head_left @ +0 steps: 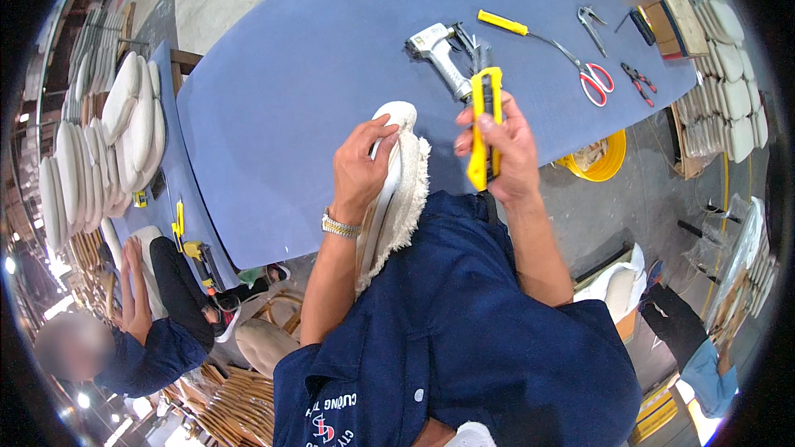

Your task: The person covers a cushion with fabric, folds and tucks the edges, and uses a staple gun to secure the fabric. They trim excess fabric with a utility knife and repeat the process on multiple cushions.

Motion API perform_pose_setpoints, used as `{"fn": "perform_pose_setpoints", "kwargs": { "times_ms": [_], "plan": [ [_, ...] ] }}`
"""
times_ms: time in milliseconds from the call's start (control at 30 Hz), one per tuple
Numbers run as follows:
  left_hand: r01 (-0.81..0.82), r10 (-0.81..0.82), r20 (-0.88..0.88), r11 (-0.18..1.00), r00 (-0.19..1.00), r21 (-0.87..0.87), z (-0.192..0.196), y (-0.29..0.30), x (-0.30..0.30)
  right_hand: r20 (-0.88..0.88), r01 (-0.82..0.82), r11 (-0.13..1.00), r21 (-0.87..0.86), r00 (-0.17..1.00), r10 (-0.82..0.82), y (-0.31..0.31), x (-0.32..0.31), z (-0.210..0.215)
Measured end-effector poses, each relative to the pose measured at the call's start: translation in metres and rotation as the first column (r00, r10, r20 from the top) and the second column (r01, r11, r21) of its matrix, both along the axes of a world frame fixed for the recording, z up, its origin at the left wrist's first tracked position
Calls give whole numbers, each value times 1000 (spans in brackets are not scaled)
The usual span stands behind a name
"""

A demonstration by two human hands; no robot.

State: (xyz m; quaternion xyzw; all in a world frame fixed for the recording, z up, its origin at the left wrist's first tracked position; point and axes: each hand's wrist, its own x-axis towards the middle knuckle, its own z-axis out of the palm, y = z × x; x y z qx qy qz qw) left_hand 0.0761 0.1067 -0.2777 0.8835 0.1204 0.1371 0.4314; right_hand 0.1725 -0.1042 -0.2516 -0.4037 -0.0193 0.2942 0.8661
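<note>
My right hand (515, 149) is closed around a yellow and black utility knife (487, 87), holding it upright over the table's near edge. With my left hand (361, 167) I grip the upper end of a padded cushion (406, 186), whose off-white fabric has a frayed, shaggy edge. The cushion stands on its side against my front, its lower end by my shirt. Just beyond the knife, a silver staple gun (439, 54) lies on the blue-covered table (290, 108).
Scissors (595, 84), a yellow-handled tool (502, 23), metal pliers (590, 31) and red-handled pliers (638, 84) lie at the table's right. A yellow bin (609, 161) stands below. Cushions are stacked left (132, 112) and right (737, 74). One person (157, 352) sits left.
</note>
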Motion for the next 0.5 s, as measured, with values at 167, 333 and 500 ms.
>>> {"fn": "perform_pose_setpoints", "kwargs": {
  "times_ms": [167, 333, 500],
  "plan": [
    [-24, 25, 24, 999, 999, -43, -6, 0, 2, 109, -82, 823, -562, 979, 173, 40, -23, -57],
    [-39, 40, 7, 996, 999, -79, -8, 2, 3, 289, 20, 772, -636, 933, 213, 50, -34, -64],
    [-35, 35, -2, 995, 999, -98, -8, 3, 4, 2, -111, 865, -488, 992, 129, 53, -40, -75]
  ]
}}
